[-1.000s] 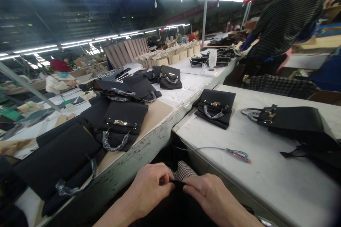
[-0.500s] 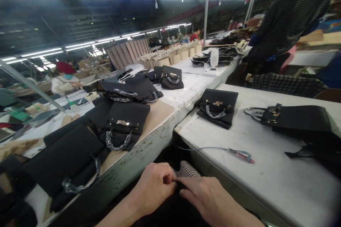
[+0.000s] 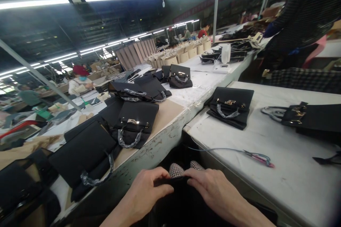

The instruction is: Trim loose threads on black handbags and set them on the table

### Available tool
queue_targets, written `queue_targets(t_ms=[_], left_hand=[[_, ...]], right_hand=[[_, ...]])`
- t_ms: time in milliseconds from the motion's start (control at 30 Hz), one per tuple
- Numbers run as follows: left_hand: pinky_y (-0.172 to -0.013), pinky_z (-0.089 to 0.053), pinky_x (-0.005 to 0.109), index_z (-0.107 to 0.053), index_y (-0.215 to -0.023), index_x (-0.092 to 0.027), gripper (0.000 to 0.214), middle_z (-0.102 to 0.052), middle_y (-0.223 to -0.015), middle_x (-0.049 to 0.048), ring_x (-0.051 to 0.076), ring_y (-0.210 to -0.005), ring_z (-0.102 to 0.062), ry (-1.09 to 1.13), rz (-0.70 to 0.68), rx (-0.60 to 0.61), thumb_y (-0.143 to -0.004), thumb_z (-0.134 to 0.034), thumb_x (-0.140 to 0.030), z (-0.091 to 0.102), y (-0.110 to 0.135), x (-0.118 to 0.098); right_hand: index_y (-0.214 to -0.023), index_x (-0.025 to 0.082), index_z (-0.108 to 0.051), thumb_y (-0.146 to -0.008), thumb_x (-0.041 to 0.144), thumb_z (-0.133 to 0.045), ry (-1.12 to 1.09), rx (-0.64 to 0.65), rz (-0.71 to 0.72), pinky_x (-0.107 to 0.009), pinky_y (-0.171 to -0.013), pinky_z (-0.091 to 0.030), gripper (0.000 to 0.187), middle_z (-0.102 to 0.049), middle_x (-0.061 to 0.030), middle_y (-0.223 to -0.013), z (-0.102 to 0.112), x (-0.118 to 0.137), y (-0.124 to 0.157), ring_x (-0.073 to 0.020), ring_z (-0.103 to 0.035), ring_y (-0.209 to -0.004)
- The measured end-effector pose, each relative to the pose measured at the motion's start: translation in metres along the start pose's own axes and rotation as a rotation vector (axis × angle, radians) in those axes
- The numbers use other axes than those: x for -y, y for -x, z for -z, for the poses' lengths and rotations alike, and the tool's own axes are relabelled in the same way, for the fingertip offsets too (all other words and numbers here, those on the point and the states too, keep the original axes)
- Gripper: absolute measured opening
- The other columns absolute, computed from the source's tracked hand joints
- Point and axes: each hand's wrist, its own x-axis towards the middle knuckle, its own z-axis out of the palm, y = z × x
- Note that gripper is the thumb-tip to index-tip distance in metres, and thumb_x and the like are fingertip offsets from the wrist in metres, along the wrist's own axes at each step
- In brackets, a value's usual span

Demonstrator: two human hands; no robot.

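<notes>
My left hand [image 3: 144, 188] pinches the upper edge of a black bag [image 3: 179, 202] on my lap, thumb on the near side and fingers over the far side. Close beside it, my right hand [image 3: 213, 188] grips the same edge between thumb and fingers. The lower part of this bag is too dark to make out. Checkered cloth [image 3: 176, 170] shows just beyond the edge. On the right table lie a pair of pink-handled scissors [image 3: 259, 158] with a blue cord, and a black handbag [image 3: 231, 106] with a gold-coloured clasp and plastic-wrapped handle.
Several black handbags lie along the left table [image 3: 160, 133], one handbag [image 3: 135, 124] close to its edge. Another handbag [image 3: 311, 117] is on the right table [image 3: 234, 191]. A person [image 3: 301, 25] stands at the back right; a person in a red cap [image 3: 80, 79] works at far left.
My hands have moved slightly apart along the bag's edge, and more of that edge shows between them. The surroundings have shifted right in view as my head turned a little left.
</notes>
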Motion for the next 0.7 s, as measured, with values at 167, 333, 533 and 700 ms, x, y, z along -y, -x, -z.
queue_targets(t_ms=[167,333,533,700], left_hand=[[-0.061,-0.036,0.023,-0.073,-0.080,-0.020,0.016,-0.065,-0.068,-0.0047,0.013,-0.066,-0.055,-0.001,-0.045,-0.020,-0.086,-0.059,-0.026,-0.002,0.001,0.002],[-0.064,-0.036,0.021,-0.071,-0.074,-0.020,0.020,-0.065,-0.071,-0.0055,0.012,-0.068,-0.054,0.009,-0.135,-0.042,-0.085,-0.054,-0.016,-0.005,0.003,-0.007],[-0.064,-0.036,0.021,-0.072,-0.074,-0.021,0.020,-0.064,-0.072,-0.0056,0.012,-0.069,-0.056,-0.022,-0.149,-0.055,-0.084,-0.055,-0.015,-0.009,0.001,-0.007],[-0.065,-0.039,0.022,-0.073,-0.086,-0.021,0.013,-0.067,-0.075,-0.0049,0.014,-0.072,-0.058,0.006,-0.064,-0.028,-0.085,-0.060,-0.026,-0.007,0.000,-0.004]], right_hand=[[-0.111,0.037,-0.072,-0.096,0.022,-0.050,-0.077,0.007,-0.036,-0.030,-0.069,-0.044,0.030,-0.076,-0.0001,-0.087,0.001,-0.001,-0.004,-0.0241,-0.071,-0.082],[-0.106,0.034,-0.073,-0.096,0.019,-0.049,-0.121,0.023,-0.026,-0.028,-0.070,-0.043,0.030,-0.077,0.0014,-0.089,0.006,0.001,-0.004,-0.0220,-0.071,-0.083],[-0.101,0.033,-0.076,-0.093,0.031,-0.057,-0.204,0.049,0.092,-0.026,-0.072,-0.042,0.020,-0.078,0.0025,-0.091,0.005,0.013,-0.013,-0.0200,-0.070,-0.084],[-0.078,0.027,-0.078,-0.089,0.028,-0.060,-0.256,0.025,0.020,-0.025,-0.060,-0.034,0.021,-0.067,0.0040,-0.062,-0.001,0.019,-0.024,-0.0145,-0.060,-0.062]])
